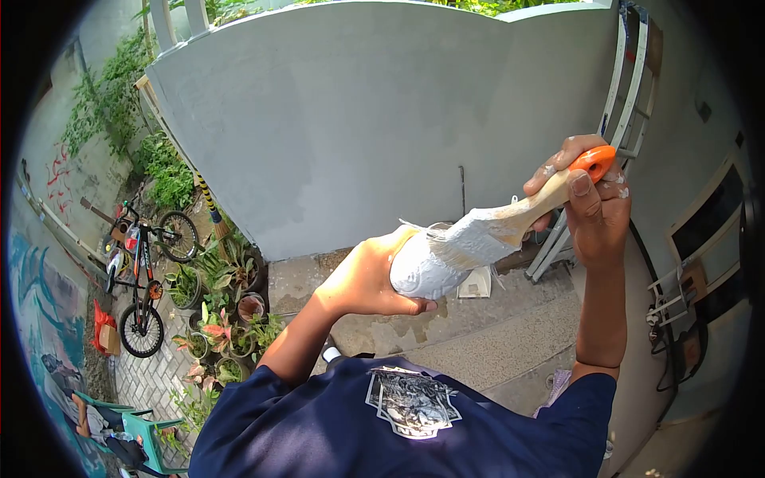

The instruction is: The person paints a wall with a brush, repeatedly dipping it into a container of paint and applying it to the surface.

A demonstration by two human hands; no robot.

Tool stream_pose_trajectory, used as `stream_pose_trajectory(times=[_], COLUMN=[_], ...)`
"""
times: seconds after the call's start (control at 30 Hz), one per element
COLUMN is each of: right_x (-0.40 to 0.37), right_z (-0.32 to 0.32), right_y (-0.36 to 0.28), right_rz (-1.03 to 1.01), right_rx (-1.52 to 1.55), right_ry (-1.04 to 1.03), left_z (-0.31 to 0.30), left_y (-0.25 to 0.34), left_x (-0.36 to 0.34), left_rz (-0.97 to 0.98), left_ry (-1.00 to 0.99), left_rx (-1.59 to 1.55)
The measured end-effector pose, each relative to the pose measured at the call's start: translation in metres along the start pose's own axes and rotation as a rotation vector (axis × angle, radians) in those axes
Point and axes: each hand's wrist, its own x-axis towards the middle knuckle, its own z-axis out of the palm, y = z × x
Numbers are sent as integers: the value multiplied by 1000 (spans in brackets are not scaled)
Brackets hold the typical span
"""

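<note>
My left hand (362,275) is wrapped round a white, rounded, paint-smeared container (422,275), its thumb along the near side. In my right hand (596,207) is a paintbrush (546,195) with a pale wooden handle and an orange end. The brush slants down to the left, and its white-coated bristles overlap the container's rim in this view. Loose bristles stick out near the top. White paint specks mark the right fingers. Both hands are raised in front of a grey-white wall (343,127).
A ladder (629,88) leans at the right end of the wall. Potted plants (227,334) and a bicycle (142,271) stand on the left, near a broom (215,219). A white tray (476,284) lies on the floor below. A person sits by a green chair (151,438).
</note>
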Motion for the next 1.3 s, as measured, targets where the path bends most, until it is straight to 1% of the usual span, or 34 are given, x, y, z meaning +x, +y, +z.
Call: stream_pose_trajectory(times=[0.07,0.13,0.2,0.33,0.37,0.4,0.43,0.47,0.53,0.57,0.63,0.67,0.7,0.77,0.8,0.87,0.9,0.97,1.0,1.03,1.07,1.1,1.17,1.2,1.23,1.3], right_x=[3,6,10,17,18,20,24,28,30,33,37,40,45,60,70,95,108,143,164,189,211,228,256,265,274,283], right_z=[0,-3,-7,-11,-12,-12,-12,-11,-8,-5,4,12,23,51,67,102,117,141,154,166,178,193,219,227,236,245], right_y=[2,4,6,15,19,25,33,43,66,82,117,136,155,196,219,267,292,336,354,367,381,395,418,426,434,441], right_rz=[-16,7,4,-16,-15,-8,-6,-16,72,62,181,211,207,366,361,383,383,272,263,256,273,298,274,285,300,288], right_rx=[7,24,11,24,22,20,21,29,63,73,242,316,319,375,376,186,185,117,82,72,92,114,124,130,133,83], right_ry=[-22,18,15,28,26,78,127,119,297,290,375,374,373,375,378,410,422,471,500,513,569,628,675,694,713,725], left_z=[-2,-5,-9,-14,-15,-17,-20,-23,-29,-36,-49,-58,-71,-102,-116,-148,-166,-205,-228,-251,-273,-293,-335,-351,-369,-391], left_y=[-2,-6,-12,-24,-28,-32,-37,-44,-62,-68,-81,-90,-96,-108,-123,-151,-166,-199,-214,-230,-245,-256,-274,-283,-292,-305], left_x=[0,0,-1,-1,-2,-4,-6,-9,-17,-21,-27,-29,-31,-32,-33,-32,-31,-30,-29,-27,-26,-26,-21,-17,-11,-3], left_rz=[7,16,-13,4,-26,-57,-57,-52,-36,-35,-91,-92,-91,-181,-173,-175,-182,-165,-156,-148,-197,-204,-316,-288,-290,-300], left_ry=[0,5,-38,-19,-19,-16,-9,-5,27,39,87,113,115,165,192,223,254,222,222,223,208,188,219,240,218,241], left_rx=[-15,-30,8,-14,-49,-81,-75,-118,-199,-187,-320,-335,-331,-126,-124,-160,-202,-155,-140,-128,-130,-138,-195,-197,-202,-217])
